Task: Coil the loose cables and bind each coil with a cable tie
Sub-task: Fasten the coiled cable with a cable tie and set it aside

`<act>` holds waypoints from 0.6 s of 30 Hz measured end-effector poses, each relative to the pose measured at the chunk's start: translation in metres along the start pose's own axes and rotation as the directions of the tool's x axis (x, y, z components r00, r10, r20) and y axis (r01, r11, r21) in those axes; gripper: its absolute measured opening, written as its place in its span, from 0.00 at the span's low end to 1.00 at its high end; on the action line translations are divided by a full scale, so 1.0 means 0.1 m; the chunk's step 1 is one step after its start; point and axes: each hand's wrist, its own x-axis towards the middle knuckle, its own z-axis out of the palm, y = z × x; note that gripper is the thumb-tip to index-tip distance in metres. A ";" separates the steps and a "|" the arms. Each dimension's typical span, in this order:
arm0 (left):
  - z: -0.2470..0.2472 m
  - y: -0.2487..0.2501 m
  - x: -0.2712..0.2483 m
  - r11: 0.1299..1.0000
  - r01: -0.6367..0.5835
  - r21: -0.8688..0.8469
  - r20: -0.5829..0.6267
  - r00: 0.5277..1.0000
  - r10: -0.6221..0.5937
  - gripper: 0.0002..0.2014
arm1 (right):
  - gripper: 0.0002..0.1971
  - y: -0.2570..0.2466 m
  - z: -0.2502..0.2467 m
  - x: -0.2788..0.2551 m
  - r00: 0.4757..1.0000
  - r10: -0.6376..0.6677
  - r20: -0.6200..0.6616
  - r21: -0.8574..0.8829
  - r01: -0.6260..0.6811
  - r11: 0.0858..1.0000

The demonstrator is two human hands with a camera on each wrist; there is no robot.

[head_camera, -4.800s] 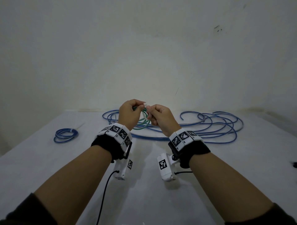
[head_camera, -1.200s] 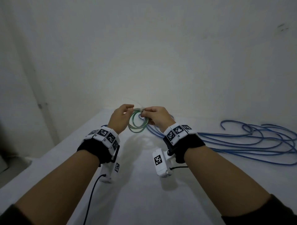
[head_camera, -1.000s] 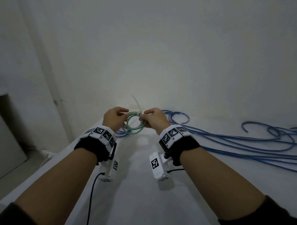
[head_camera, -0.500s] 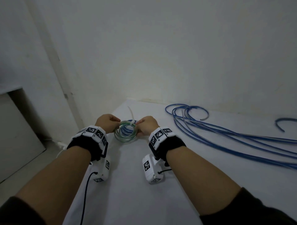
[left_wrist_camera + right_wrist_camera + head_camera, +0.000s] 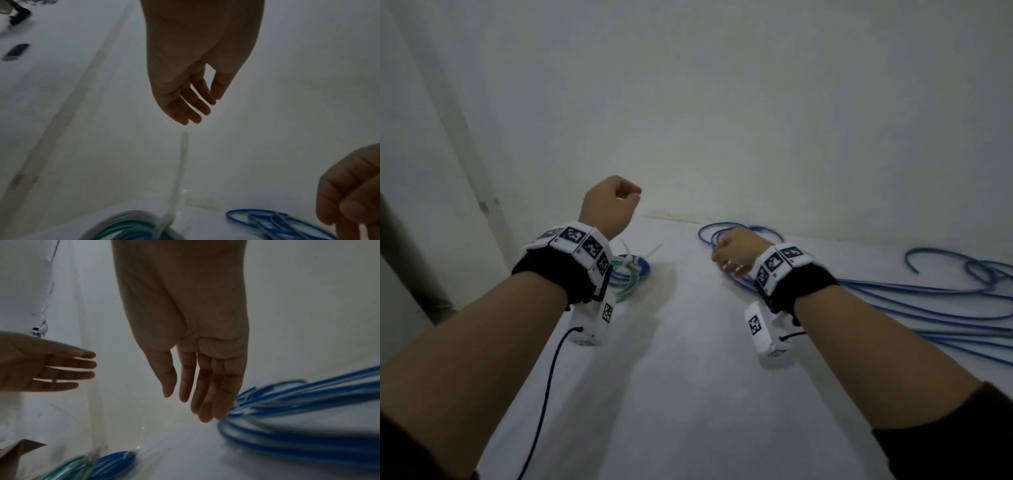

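The green cable coil point(image 5: 627, 287) lies on the white table point(image 5: 688, 394) at the left, partly over a small bound blue coil point(image 5: 642, 267). A white cable tie point(image 5: 650, 253) wraps the green coil, and its tail point(image 5: 182, 162) sticks up. My left hand point(image 5: 613, 202) hovers above these coils, fingers relaxed and holding nothing point(image 5: 197, 110). My right hand point(image 5: 732, 257) is lower and to the right, with straight fingers point(image 5: 195, 399) at the near end of the long loose blue cable point(image 5: 893, 298). Whether the fingertips touch the cable, I cannot tell.
The loose blue cable point(image 5: 287, 439) sprawls in long loops over the right half of the table. A plain wall point(image 5: 722, 120) stands close behind. The table's left edge point(image 5: 544, 342) drops to the floor right beside the coils.
Both hands have let go of the green coil, which now lies on the small blue coil. The left hand rose; the right hand moved right to the loose blue cable.
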 end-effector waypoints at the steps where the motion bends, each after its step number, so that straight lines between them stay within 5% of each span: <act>1: 0.07 0.11 -0.02 0.999 -0.028 -0.015 0.026 0.999 0.028 0.06 | 0.09 0.11 -0.11 -0.08 1.000 0.010 -0.013 -0.089 -0.011 0.996; 10: 0.88 0.81 -0.47 0.989 -0.147 -0.021 0.400 0.905 0.143 0.04 | 0.17 1.07 -0.70 -0.74 0.992 0.123 -0.007 -0.505 -0.110 0.856; 18: 1.47 1.11 -0.92 0.988 -0.154 0.000 0.573 0.810 0.126 0.07 | 0.14 1.56 -0.81 -1.02 0.998 0.061 -0.014 -0.595 -0.058 0.802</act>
